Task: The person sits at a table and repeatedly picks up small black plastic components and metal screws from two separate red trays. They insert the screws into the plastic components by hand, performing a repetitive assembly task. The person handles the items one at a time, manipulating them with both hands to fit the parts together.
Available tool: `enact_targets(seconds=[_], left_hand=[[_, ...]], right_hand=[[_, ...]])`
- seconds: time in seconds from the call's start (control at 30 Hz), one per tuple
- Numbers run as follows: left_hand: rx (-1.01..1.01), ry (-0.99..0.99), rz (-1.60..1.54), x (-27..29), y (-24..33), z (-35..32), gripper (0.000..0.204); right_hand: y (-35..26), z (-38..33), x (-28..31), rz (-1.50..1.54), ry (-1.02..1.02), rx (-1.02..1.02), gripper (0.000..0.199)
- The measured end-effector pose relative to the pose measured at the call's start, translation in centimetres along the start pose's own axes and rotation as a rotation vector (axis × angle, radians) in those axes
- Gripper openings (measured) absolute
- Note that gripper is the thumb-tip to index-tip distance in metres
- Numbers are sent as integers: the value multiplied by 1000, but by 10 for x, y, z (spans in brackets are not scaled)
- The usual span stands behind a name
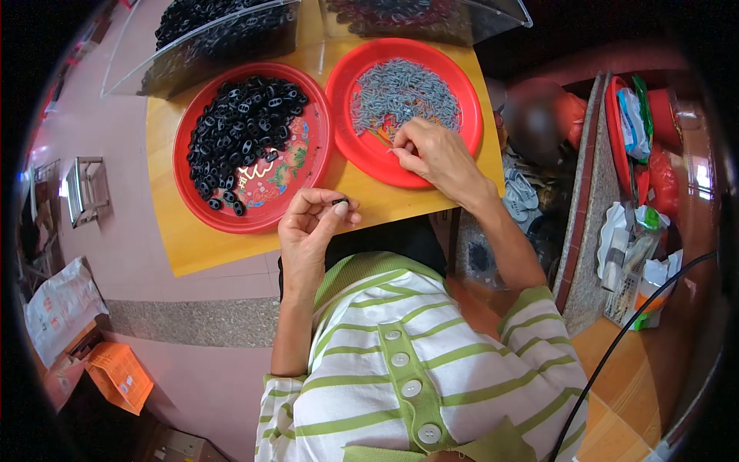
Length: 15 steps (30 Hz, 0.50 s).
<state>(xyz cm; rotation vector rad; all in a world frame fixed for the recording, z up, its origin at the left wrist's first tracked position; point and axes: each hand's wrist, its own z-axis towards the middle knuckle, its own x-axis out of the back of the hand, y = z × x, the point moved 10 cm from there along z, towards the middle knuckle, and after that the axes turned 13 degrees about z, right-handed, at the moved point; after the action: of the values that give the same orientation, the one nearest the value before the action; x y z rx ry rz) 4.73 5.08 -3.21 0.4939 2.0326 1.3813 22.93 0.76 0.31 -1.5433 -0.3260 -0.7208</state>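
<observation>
On the worktop (431, 205) we have two round red trays side by side. The left tray (254, 228), toward the left edge, holds a heap of black pieces (239, 115), oval with two holes; its side toward the near edge and the right tray shows bare printed flowers. The right tray (471, 123), by the right edge, holds slim grey pieces (404, 88), thickest in its far half. Along the far edge stand a left clear bin (265, 38) full of black pieces and a right clear bin (493, 23) with dark contents.

Beyond the left edge we see a metal stool (83, 189) and an orange basket (119, 377); past the right edge, a pale basket (616, 309) of packages and a black cable (631, 325). Our right hand (443, 158) blocks part of the right tray's near rim, its thumb and forefinger pressed together; we cannot tell whether anything is between them.

Our left hand (312, 219), at the near edge beside the left tray, pinches a small black piece (339, 202) between thumb and fingers. Its long axis runs roughly left to right, along the near edge; which face is up we cannot tell. The grey pieces point every way.
</observation>
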Motion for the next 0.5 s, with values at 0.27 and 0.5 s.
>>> enact_targets(seconds=[0.27, 0.5], left_hand=[[26, 5, 36, 0, -2, -1, 13], [10, 4, 33, 4, -5, -1, 15]], right_hand=[[-13, 3, 0, -98, 53, 11, 13], [-23, 6, -2, -94, 38, 39, 10]])
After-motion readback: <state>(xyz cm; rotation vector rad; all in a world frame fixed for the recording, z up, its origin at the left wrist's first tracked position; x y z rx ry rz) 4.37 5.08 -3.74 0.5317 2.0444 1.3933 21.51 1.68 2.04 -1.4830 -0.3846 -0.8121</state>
